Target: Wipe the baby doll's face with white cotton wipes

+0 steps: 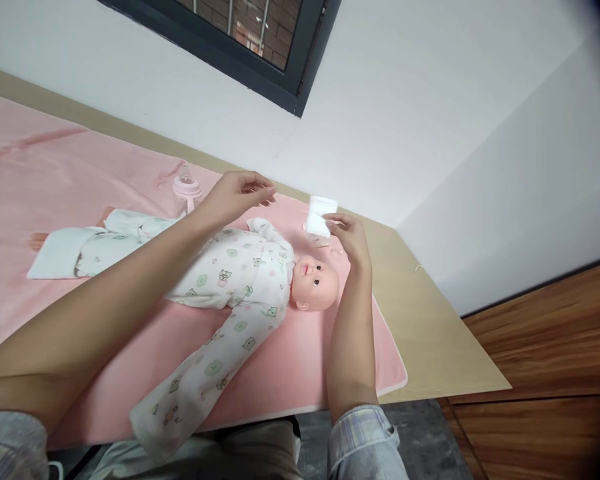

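A baby doll [316,283] lies face up in a white outfit [233,267] printed with small animals, its head to the right and one long sleeve hanging toward the table's front edge. Over the doll's raised arm hovers my left hand [240,192], fingers loosely stretched, holding nothing. Beyond the doll's head, my right hand [351,235] pinches the edge of a white tissue [322,210], which stands up from a small pack [318,238]. A pink-capped baby bottle [186,190] stands past my left forearm, its lower part partly hidden.
A pink blanket [265,373] with a pale edge covers most of the wooden table [430,333]. A white wall [375,120] with a dark-framed window [295,87] rises behind. Wood-grain panels [555,353] stand at the right, past the table's corner.
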A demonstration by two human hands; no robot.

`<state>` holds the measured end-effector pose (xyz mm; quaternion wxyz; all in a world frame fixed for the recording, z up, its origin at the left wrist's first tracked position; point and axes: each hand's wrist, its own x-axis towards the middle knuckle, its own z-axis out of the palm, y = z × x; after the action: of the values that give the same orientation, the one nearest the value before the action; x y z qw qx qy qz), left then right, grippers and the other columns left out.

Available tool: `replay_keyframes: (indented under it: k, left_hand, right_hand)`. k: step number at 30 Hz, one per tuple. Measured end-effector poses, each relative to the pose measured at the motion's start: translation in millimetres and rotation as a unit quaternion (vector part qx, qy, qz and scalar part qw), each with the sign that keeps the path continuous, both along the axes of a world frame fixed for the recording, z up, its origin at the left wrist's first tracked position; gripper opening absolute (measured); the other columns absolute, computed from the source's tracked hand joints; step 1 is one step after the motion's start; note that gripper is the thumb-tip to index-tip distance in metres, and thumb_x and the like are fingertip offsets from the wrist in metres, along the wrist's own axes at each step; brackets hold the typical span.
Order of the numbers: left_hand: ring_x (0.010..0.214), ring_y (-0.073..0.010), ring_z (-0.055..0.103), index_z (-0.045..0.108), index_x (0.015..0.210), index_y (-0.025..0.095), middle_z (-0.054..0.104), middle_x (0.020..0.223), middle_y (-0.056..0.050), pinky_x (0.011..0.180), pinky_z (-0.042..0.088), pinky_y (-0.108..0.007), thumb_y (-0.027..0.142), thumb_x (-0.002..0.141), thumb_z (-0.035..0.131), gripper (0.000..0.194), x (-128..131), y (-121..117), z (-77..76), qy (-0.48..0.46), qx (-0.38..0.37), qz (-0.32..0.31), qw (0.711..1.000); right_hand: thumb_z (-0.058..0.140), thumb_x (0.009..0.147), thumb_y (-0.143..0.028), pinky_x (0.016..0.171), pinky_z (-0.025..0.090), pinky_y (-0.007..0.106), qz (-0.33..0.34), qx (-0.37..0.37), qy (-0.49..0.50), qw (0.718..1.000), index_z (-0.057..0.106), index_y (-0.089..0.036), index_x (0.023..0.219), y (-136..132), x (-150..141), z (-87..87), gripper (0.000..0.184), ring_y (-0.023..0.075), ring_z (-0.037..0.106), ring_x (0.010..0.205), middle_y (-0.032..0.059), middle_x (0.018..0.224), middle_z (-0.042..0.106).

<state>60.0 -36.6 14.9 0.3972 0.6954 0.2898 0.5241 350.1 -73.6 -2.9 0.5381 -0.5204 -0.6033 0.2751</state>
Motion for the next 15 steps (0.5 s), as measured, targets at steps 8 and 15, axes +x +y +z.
replay_keyframes:
  k: [8, 15]
  left_hand:
    - [0.089, -0.0221, 0.071, 0.073, 0.089, 0.016, 0.075, 0.091, -0.008, 0.087, 0.056, -0.037, 0.051, 0.085, 0.073, 0.035, -17.2, 0.1, 12.4, -0.001, -0.004, 0.036, 0.999]
    - [0.092, -0.0185, 0.069, 0.071, 0.094, 0.014, 0.075, 0.097, -0.005, 0.093, 0.053, -0.043, 0.061, 0.084, 0.070, 0.048, -47.7, 11.3, 20.7, 0.017, 0.008, 0.105, 0.994]
  right_hand:
    - [0.076, 0.072, -0.028, 0.106, 0.056, 0.043, -0.112, -0.003, 0.131, 0.985, 0.064, -0.014, 0.126, 33.0, 25.9, -59.6, 0.057, 0.0252, 0.067, 0.118, 0.0137, 0.133, 0.066]
    - [0.073, 0.068, -0.022, 0.115, 0.050, 0.036, -0.052, -0.070, 0.242, 0.966, 0.053, -0.017, 0.141, 43.0, 21.0, -88.6, 0.075, 0.0236, 0.063, 0.131, 0.0102, 0.164, 0.038]
